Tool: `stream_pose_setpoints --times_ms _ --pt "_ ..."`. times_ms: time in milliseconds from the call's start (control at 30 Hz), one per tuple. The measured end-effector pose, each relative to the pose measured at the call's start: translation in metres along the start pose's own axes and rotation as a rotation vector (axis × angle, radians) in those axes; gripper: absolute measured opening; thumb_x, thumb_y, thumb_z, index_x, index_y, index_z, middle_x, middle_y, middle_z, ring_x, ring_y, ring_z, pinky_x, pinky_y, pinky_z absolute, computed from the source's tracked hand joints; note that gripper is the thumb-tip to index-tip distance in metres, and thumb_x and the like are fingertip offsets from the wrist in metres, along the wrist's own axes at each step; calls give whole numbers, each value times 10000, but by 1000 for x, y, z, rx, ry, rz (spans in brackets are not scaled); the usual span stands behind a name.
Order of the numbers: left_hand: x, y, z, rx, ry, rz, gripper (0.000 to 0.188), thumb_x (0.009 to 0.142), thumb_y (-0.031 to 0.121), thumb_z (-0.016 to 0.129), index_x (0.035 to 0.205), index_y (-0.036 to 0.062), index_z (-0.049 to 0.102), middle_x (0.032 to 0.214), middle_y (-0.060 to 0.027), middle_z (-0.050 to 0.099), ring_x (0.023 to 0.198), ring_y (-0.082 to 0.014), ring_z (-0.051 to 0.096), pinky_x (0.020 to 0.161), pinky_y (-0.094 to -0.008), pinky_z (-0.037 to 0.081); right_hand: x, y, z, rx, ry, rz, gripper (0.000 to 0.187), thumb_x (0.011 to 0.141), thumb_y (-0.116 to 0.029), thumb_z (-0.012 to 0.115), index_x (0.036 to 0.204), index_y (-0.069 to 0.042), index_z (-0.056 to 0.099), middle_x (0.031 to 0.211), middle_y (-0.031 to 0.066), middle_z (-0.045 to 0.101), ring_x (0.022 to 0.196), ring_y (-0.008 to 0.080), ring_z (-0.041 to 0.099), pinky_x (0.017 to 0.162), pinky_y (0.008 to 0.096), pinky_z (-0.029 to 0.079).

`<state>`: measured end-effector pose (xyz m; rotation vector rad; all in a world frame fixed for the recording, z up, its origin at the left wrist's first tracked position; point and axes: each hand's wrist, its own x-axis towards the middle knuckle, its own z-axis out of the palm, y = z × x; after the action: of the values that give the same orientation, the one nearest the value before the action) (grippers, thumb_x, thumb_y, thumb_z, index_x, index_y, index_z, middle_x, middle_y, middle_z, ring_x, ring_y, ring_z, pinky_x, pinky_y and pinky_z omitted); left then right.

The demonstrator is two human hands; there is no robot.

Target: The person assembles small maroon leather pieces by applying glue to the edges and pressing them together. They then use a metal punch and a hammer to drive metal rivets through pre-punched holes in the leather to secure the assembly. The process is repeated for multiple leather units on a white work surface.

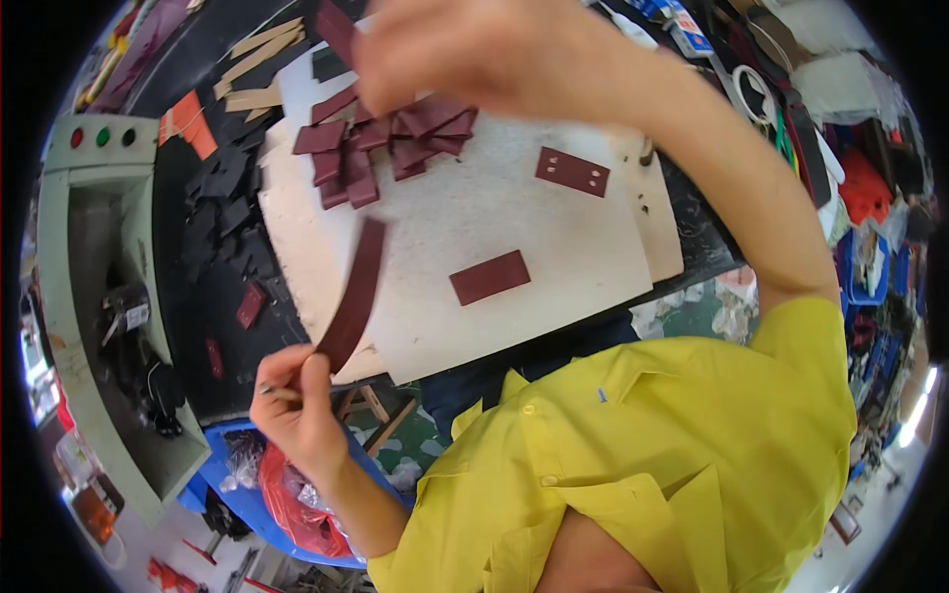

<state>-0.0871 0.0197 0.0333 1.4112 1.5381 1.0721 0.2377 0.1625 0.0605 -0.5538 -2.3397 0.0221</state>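
At the lower left of the frame, the left hand (pixel 301 410) holds a long dark red strip (pixel 361 277) by its lower end, pinched between thumb and bent fingers. The strip rises free and curved toward the middle of the frame; perhaps it is gripped only at the end so that most of its face is left uncovered. The same fingers also close around a thin stick-like thing (pixel 282 393), probably kept there to save putting it down; its kind I cannot tell.

The right hand (pixel 445 59), at the top centre, is blurred above the heap of dark red pieces (pixel 346 163). I cannot tell if its fingers are wide or narrow. Another dark red strip (pixel 337 32) shows just beside it, but whether it is held is not clear.

On the pale sheet (pixel 445 222), one plain dark red piece (pixel 491 278) lies at the centre and one piece with light spots (pixel 573 172) lies to the upper right, both apart from the heap, maybe for being easily seen. The black pieces (pixel 232 203) lie separately on the dark desk (pixel 203 296) at the left, which seems to keep the colours from mixing
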Motion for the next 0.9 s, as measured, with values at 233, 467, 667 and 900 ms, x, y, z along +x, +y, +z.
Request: stream_pose_setpoints --times_ms 233,467,667,900 --pt "-4 5 7 -349 -351 79 95 885 -21 654 856 18 572 770 -53 575 636 -87 492 555 -219 372 -5 32 -1 8 39 207 104 836 -82 689 909 -16 719 924 142 677 880 337 652 786 418 511" --pt "6 14 36 -236 -346 -174 86 892 -64 595 851 12 583 680 33 466 621 -35 437 529 -202 311 -106 -40 -51 -278 13 708 155 917 -164 661 1009 -55 723 810 107 707 683 230 672 619 318 517" --pt "35 0 74 168 -188 16 107 869 53 736 953 -1 696 767 39 603 596 7 365 510 -184 246 -150 -25 -50 -183 84 985 246 908 -279 673 1005 -60 731 812 125 706 681 272 679 646 340 523" --pt "36 -2 75 406 -12 233 94 872 24 720 964 6 711 857 15 640 615 8 408 509 -166 253 -133 -13 -19 -94 6 986 281 862 -278 719 997 -31 729 850 105 701 759 223 652 722 307 516"
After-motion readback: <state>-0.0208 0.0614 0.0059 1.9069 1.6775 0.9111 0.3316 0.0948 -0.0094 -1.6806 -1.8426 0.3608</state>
